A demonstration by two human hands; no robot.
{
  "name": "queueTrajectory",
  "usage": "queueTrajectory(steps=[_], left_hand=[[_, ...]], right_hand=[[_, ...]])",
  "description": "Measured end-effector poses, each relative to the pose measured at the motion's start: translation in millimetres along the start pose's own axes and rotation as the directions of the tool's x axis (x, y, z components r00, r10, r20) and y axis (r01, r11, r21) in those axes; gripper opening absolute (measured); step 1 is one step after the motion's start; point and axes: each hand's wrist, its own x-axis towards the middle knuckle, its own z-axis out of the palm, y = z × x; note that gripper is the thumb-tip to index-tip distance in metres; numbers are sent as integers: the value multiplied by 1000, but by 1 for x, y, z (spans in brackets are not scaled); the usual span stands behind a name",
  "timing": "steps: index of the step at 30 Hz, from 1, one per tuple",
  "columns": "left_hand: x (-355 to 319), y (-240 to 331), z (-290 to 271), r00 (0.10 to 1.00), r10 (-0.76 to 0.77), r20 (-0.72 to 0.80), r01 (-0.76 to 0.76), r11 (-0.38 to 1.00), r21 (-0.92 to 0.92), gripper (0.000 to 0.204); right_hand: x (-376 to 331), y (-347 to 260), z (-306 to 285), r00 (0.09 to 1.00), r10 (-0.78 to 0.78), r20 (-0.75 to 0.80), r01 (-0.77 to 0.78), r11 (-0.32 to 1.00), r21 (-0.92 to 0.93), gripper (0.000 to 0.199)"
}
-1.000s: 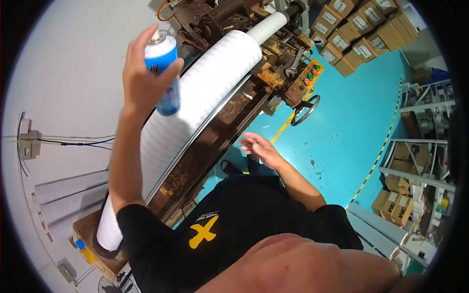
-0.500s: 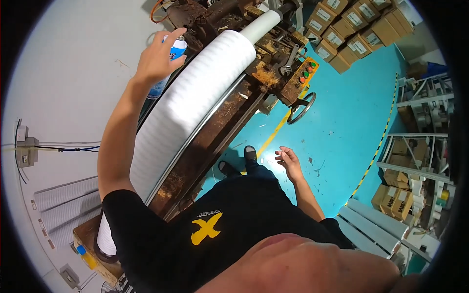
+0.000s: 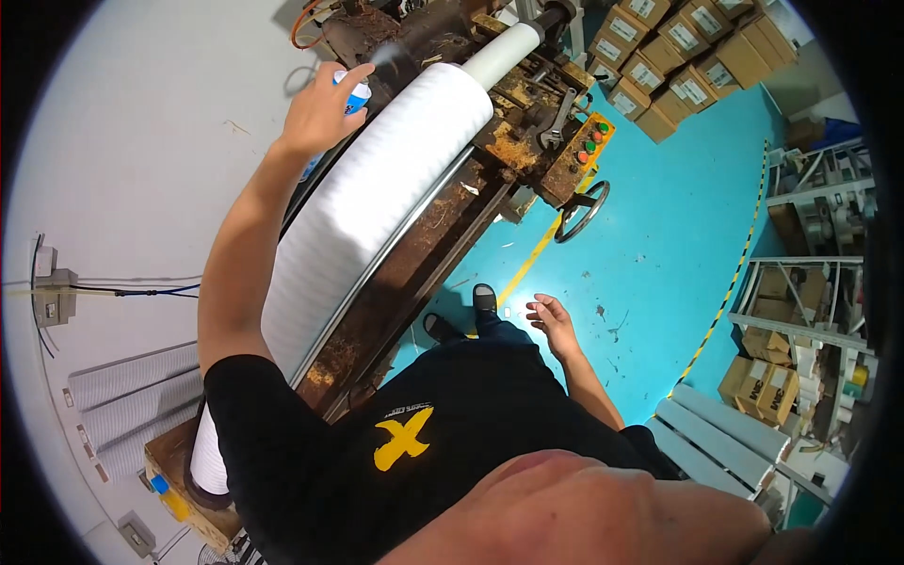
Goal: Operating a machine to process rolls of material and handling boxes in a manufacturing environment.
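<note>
My left hand (image 3: 318,111) is stretched out far ahead, gripping a blue and white spray can (image 3: 350,92) with its top pointed at the rusty machine parts (image 3: 395,42) at the far end. A faint mist shows at the nozzle. The can sits beside a long white ribbed roll (image 3: 377,207) mounted on the old rusty machine. My right hand (image 3: 554,322) hangs at my side above the teal floor, fingers spread, holding nothing.
A yellow control box with coloured buttons (image 3: 584,149) and a handwheel (image 3: 582,209) sit on the machine's right side, with a wrench (image 3: 559,115) lying on top. Stacked cardboard boxes (image 3: 687,52) stand beyond. Metal shelving (image 3: 800,282) lines the right. A white wall (image 3: 141,169) is on the left.
My left hand has carried the spray can away from my face and out to the far end of the roll. My right hand has dropped lower and to the right.
</note>
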Motion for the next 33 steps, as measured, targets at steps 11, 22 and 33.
queueTrajectory(steps=[11,22,33], left_hand=[[-6,0,-9,997,15,69,-8,995,-99,54],[-14,-2,-11,998,65,13,-63,992,-111,56],[-17,-1,-11,997,71,9,-69,987,-146,56]], right_hand=[[-5,10,4,999,-38,-4,38,999,31,29],[-13,16,13,999,-9,-34,9,1000,13,29],[-16,22,15,999,-23,-25,23,1000,8,28]])
